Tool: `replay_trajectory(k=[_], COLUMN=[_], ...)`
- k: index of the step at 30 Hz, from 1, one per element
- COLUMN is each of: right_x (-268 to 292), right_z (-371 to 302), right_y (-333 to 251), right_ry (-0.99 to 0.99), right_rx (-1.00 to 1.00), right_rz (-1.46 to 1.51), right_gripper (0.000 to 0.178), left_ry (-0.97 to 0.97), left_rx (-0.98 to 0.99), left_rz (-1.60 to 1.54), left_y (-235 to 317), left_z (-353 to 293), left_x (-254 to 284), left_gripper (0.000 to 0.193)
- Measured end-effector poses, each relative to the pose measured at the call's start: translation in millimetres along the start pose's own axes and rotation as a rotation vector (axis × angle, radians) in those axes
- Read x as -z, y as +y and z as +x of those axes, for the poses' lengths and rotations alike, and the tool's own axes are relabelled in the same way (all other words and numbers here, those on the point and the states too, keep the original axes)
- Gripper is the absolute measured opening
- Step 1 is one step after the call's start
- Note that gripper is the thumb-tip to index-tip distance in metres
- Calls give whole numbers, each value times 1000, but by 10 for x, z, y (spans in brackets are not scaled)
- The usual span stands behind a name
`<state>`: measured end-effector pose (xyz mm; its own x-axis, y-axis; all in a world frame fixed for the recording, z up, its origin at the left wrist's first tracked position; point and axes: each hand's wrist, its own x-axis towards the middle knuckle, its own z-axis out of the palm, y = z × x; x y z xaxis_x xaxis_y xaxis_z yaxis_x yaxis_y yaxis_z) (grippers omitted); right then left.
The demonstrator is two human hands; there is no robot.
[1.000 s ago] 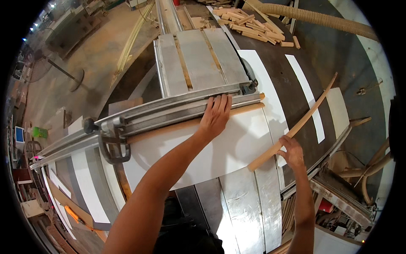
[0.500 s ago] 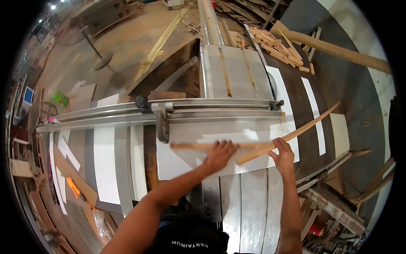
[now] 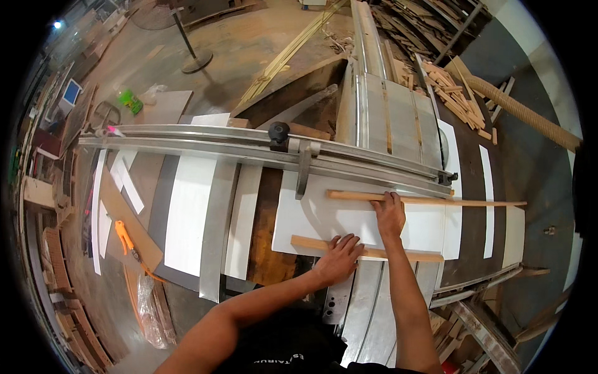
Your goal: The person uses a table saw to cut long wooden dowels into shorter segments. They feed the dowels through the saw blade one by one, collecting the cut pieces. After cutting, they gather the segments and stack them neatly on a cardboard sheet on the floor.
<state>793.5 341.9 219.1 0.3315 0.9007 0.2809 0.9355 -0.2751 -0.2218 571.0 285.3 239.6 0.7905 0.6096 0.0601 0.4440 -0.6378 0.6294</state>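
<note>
A long wooden strip (image 3: pixel 470 202) lies across the white board (image 3: pixel 299 215), close along the metal fence, its right end reaching past the board over the dark table. My right hand (image 3: pixel 390 218) pinches this strip left of its middle. Nearer to me, a shorter wooden strip (image 3: pixel 405 254) rests along the board's front edge. My left hand (image 3: pixel 338 257) is closed over its middle, the fingertips on its far side. Beyond both strips runs the aluminium fence (image 3: pixel 361 163) with a dark flip stop (image 3: pixel 304 171) and a black knob (image 3: pixel 278 133).
A thin curved metal edge, perhaps a saw blade (image 3: pixel 444 153), stands past the fence's right end. Wood offcuts (image 3: pixel 458 100) are heaped at the far right beside a ribbed hose (image 3: pixel 523 112). An orange air gun (image 3: pixel 123 237) lies at left. White strips (image 3: pixel 193 215) lie left of the board.
My right hand has brought the long strip from a slant to nearly level along the fence. My left hand and the other strip have come nearer to me. The view has swung left.
</note>
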Motion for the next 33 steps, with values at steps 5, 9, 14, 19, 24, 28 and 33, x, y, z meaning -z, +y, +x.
replay_trajectory(k=[5, 9, 14, 19, 24, 28, 33], right_x=[-88, -109, -307, -182, 180, 723, 1065], right_z=[126, 239, 180, 134, 78, 147, 421], right_y=[107, 7, 66, 285, 1490, 2864, 3712], right_ry=[18, 0, 161, 194, 276, 305, 21], right_rx=[-12, -17, -34, -65, -130, -372, -260], right_rz=[69, 130, 210, 423, 287, -43, -217], right_gripper=[45, 41, 35, 32, 29, 33, 39], left_ry=[124, 290, 273, 340, 350, 303, 276], left_rx=[60, 22, -6, -108, -68, -87, -39], left_rz=[-42, 66, 318, 360, 429, 465, 465], left_y=[-148, -440, -772, -1026, -1024, -914, -829], left_z=[184, 836, 1698, 1783, 1768, 1778, 1822], left_x=[88, 296, 561, 300, 315, 380, 382], left_gripper=[63, 66, 76, 81, 80, 85, 86])
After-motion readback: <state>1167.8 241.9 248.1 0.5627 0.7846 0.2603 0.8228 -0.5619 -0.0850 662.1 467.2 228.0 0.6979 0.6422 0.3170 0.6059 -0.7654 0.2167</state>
